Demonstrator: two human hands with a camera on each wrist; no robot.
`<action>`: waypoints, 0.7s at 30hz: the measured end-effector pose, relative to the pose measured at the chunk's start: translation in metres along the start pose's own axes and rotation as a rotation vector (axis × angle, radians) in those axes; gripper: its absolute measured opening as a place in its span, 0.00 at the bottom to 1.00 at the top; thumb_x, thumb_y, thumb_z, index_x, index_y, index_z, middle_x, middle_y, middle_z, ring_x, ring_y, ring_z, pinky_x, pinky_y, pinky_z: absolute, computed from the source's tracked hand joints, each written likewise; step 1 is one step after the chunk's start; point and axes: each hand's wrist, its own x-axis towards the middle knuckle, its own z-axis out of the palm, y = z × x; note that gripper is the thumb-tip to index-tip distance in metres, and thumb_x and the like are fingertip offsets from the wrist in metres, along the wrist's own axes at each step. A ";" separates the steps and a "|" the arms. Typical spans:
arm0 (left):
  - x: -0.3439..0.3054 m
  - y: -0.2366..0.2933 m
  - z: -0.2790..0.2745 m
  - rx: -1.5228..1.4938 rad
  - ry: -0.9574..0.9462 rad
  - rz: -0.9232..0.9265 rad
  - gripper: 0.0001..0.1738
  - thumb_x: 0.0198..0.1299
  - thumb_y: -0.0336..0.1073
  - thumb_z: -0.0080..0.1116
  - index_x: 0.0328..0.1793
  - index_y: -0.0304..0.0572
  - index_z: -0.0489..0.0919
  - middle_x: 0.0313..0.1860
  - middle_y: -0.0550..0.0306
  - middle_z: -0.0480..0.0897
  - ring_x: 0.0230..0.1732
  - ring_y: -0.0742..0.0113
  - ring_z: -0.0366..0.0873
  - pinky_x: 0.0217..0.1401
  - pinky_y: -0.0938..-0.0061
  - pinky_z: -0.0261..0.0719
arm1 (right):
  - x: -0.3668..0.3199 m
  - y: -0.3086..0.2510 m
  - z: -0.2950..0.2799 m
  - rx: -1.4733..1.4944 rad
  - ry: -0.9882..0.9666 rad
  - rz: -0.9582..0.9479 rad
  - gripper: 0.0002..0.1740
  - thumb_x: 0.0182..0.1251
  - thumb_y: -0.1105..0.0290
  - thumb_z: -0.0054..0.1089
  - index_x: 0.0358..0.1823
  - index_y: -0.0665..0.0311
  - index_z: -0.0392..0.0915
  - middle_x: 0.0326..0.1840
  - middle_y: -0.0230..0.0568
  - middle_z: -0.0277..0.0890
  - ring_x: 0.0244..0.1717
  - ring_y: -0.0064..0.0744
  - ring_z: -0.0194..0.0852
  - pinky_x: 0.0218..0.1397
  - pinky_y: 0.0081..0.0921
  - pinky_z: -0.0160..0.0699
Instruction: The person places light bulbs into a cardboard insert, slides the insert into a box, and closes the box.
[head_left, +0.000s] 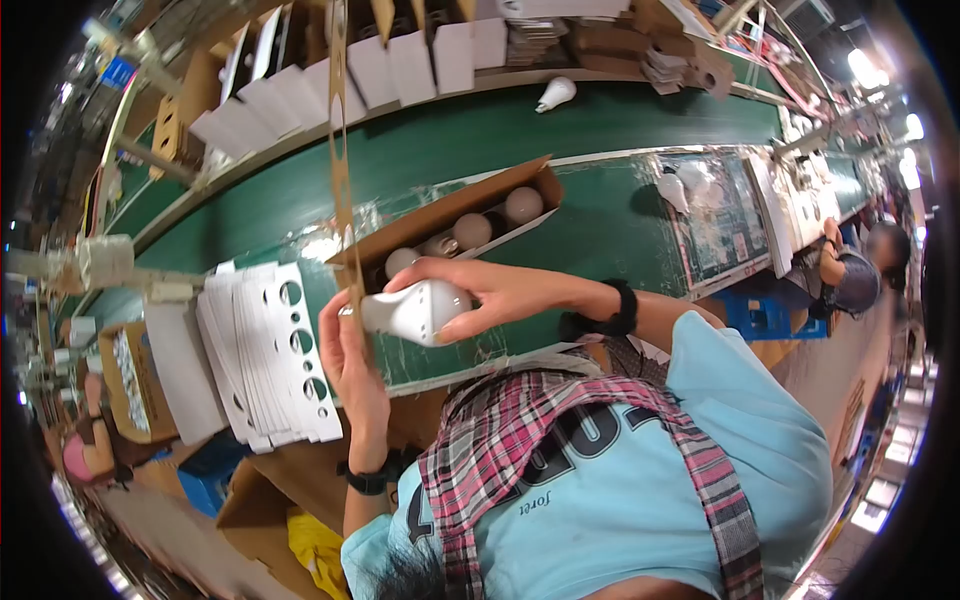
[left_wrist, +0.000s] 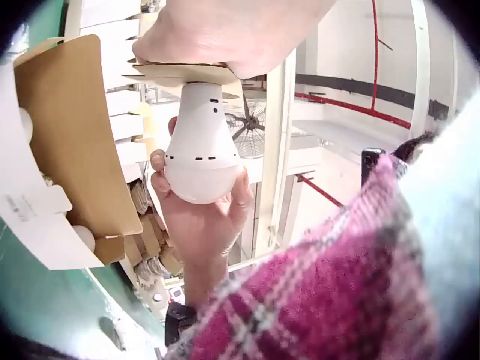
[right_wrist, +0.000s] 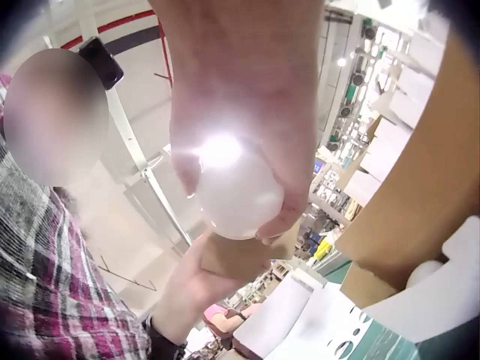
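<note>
A white light bulb (head_left: 425,312) lies sideways between both hands. My right hand (head_left: 522,290) grips it round its rounded globe, fingers on one side and thumb on the other. My left hand (head_left: 356,372) holds a long brown cardboard strip (head_left: 340,185) with holes along it, close by the bulb's narrow end. In the left wrist view that end meets the cardboard (left_wrist: 184,73), which hides the bulb's base. Glare covers part of the globe (right_wrist: 240,199) in the right wrist view. Just beyond the hands, an open carton (head_left: 380,238) contains several bulbs (head_left: 473,231).
White sheets with punched holes (head_left: 262,350) are stacked at the left. One loose bulb (head_left: 556,94) lies on the green surface at the back; another bulb (head_left: 673,192) sits at the right. White-flapped boxes (head_left: 365,75) line the back. Another person (head_left: 855,270) is at far right.
</note>
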 end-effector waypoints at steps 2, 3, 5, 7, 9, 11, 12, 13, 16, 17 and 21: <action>0.008 -0.003 -0.005 0.110 0.059 0.039 0.14 0.73 0.38 0.43 0.58 0.40 0.71 0.47 0.64 0.73 0.49 0.79 0.67 0.54 0.84 0.63 | 0.007 -0.004 0.000 -0.287 0.025 -0.138 0.38 0.56 0.63 0.62 0.68 0.63 0.59 0.63 0.43 0.59 0.62 0.39 0.63 0.62 0.32 0.66; 0.011 0.010 0.010 0.216 0.066 0.076 0.13 0.73 0.39 0.43 0.57 0.41 0.71 0.46 0.64 0.74 0.47 0.80 0.67 0.50 0.85 0.64 | -0.003 -0.008 -0.012 -0.283 0.033 -0.221 0.38 0.56 0.63 0.61 0.68 0.63 0.58 0.63 0.44 0.59 0.64 0.40 0.62 0.63 0.33 0.66; 0.018 0.008 0.023 0.192 0.025 0.067 0.13 0.73 0.39 0.43 0.55 0.41 0.71 0.43 0.65 0.73 0.44 0.80 0.67 0.46 0.85 0.65 | -0.011 -0.011 -0.028 -0.330 0.014 -0.239 0.38 0.57 0.61 0.63 0.68 0.62 0.58 0.64 0.44 0.58 0.65 0.41 0.61 0.64 0.35 0.65; 0.029 0.008 0.032 0.252 -0.049 0.113 0.13 0.73 0.40 0.43 0.51 0.39 0.71 0.42 0.63 0.72 0.43 0.78 0.67 0.46 0.83 0.65 | -0.013 -0.013 -0.051 -0.407 -0.013 -0.304 0.39 0.58 0.59 0.64 0.68 0.62 0.58 0.64 0.44 0.59 0.65 0.41 0.61 0.65 0.35 0.66; 0.034 0.005 0.034 0.404 -0.080 0.235 0.12 0.72 0.39 0.43 0.48 0.37 0.70 0.42 0.61 0.71 0.44 0.75 0.66 0.49 0.80 0.64 | -0.021 -0.019 -0.084 -0.138 -0.078 -0.175 0.35 0.59 0.59 0.66 0.65 0.63 0.63 0.63 0.45 0.64 0.65 0.45 0.63 0.68 0.35 0.62; 0.033 0.015 0.038 0.533 -0.091 0.289 0.10 0.70 0.37 0.42 0.47 0.36 0.69 0.42 0.59 0.70 0.45 0.71 0.65 0.52 0.78 0.63 | -0.032 0.009 -0.173 -0.149 0.129 -0.154 0.28 0.58 0.63 0.64 0.59 0.63 0.68 0.57 0.45 0.68 0.62 0.47 0.64 0.65 0.38 0.62; 0.032 0.017 0.030 0.591 -0.093 0.265 0.09 0.68 0.36 0.44 0.45 0.36 0.69 0.40 0.58 0.69 0.41 0.71 0.64 0.49 0.77 0.62 | -0.040 0.042 -0.234 -0.463 0.375 -0.166 0.24 0.57 0.65 0.63 0.55 0.63 0.71 0.54 0.45 0.70 0.60 0.47 0.65 0.64 0.40 0.62; 0.031 0.025 0.033 0.677 -0.120 0.315 0.08 0.65 0.34 0.46 0.42 0.35 0.70 0.38 0.58 0.68 0.38 0.70 0.61 0.44 0.77 0.61 | -0.049 0.078 -0.291 -0.830 0.577 -0.154 0.21 0.57 0.67 0.62 0.52 0.63 0.73 0.51 0.45 0.72 0.58 0.48 0.66 0.63 0.42 0.62; 0.022 0.040 0.033 0.843 -0.114 0.218 0.06 0.55 0.27 0.47 0.38 0.35 0.71 0.32 0.56 0.67 0.33 0.69 0.61 0.40 0.76 0.61 | -0.063 0.142 -0.374 -1.437 0.683 -0.109 0.15 0.56 0.71 0.60 0.47 0.62 0.78 0.44 0.43 0.76 0.54 0.47 0.68 0.59 0.44 0.63; 0.020 0.045 0.037 0.906 -0.124 0.163 0.07 0.51 0.25 0.47 0.38 0.35 0.70 0.30 0.55 0.67 0.31 0.68 0.62 0.39 0.75 0.62 | -0.062 0.151 -0.377 -1.549 0.660 -0.078 0.16 0.56 0.71 0.59 0.48 0.61 0.77 0.43 0.42 0.77 0.54 0.44 0.69 0.57 0.43 0.65; 0.012 0.052 0.050 1.020 -0.230 0.019 0.12 0.45 0.24 0.57 0.38 0.38 0.74 0.28 0.54 0.73 0.27 0.64 0.71 0.30 0.71 0.69 | -0.060 0.205 -0.389 -1.813 0.603 0.009 0.14 0.59 0.68 0.55 0.47 0.57 0.77 0.45 0.41 0.73 0.56 0.43 0.66 0.59 0.48 0.62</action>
